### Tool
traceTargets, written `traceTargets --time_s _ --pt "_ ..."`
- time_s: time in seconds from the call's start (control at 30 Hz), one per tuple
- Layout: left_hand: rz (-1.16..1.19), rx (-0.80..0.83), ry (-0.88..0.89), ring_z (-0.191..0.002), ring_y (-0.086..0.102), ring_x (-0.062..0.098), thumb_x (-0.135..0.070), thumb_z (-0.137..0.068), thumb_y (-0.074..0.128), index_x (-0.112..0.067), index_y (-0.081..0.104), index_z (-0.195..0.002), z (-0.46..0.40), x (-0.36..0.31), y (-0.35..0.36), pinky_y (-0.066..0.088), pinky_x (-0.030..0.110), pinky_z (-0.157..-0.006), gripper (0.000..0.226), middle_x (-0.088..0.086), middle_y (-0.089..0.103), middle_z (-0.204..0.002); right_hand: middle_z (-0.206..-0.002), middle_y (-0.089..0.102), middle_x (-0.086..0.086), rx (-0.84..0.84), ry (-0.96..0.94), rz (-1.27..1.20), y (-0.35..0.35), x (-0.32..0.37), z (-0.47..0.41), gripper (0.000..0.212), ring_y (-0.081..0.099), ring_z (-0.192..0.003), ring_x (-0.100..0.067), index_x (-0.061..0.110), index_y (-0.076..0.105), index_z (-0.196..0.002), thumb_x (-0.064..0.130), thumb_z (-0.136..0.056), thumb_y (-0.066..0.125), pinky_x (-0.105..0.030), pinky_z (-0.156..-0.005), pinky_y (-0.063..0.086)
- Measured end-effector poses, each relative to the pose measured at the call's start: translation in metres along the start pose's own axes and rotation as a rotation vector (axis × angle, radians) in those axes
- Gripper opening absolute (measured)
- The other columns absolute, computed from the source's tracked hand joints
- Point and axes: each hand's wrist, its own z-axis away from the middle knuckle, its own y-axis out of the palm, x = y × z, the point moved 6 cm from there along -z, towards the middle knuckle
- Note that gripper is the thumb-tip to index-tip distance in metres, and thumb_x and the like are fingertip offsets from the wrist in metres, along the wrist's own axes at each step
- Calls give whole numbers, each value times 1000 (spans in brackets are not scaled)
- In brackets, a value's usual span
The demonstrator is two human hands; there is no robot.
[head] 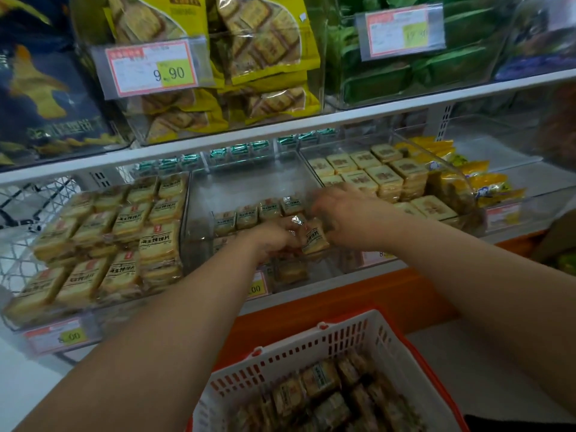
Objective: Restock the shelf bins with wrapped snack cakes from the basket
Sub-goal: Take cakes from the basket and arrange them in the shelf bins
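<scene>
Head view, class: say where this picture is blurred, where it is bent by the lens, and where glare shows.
Head view: the right hand is smeared by motion, the left hand less so as it grips a cake; the shelf edge slopes and bows from the wide lens; pale glare lies on the clear bin walls; the basket is fairly sharp.

Middle clear bin (199, 213): row of wrapped snack cakes (258, 212) at its back; left hand (274, 236) grips one cake (314, 240) inside; right hand (343, 213) blurred, just beside. White basket (311, 344) of cakes below the bin.
</scene>
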Motion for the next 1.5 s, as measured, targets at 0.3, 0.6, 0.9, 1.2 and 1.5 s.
traceTargets --time_s 0.3,0.6,0.9,1.2,1.5 --pt "-651 -52 75 -123 51 24 -26 -94 65 -19 57 -136 -6 -19 -2 41 31 -97 43 6 53 -141 -150 34 0 -114 16 -17 11 -20 22 36 28 -138 -23 26 50 -132 30 -96 51 -42 -111 30" --pt "-1052 -94 98 -121 53 29 -52 -99 47 -11 56 -135 -13 -33 7 44 38 -99 56 12 47 -143 -150 27 -2 -159 5 -63 21 -21 23 37 36 -134 -26 26 48 -133 32 -97 52 -44 -103 42" --pt "-751 -19 277 -99 54 9 -33 -92 67 -25 63 -108 -16 -33 16 40 24 -82 18 -8 57 -107 -149 27 0 -181 6 -96 24 -21 22 33 38 -131 -27 26 49 -130 31 -97 52 -48 -99 46" --pt "-934 -8 221 -83 58 13 -45 -89 60 -31 58 -95 -42 -24 30 51 31 -74 15 -4 63 -98 -150 24 -2 -192 32 -93 26 -18 23 31 39 -131 -26 24 48 -129 27 -98 49 -39 -90 46" --pt "-980 -14 152 -105 50 13 -35 -85 75 -27 50 -133 3 -23 -21 43 31 -90 55 -11 50 -115 -145 38 -11 -257 3 -29 28 -14 24 33 40 -130 -34 16 57 -125 22 -93 52 -49 -99 44"
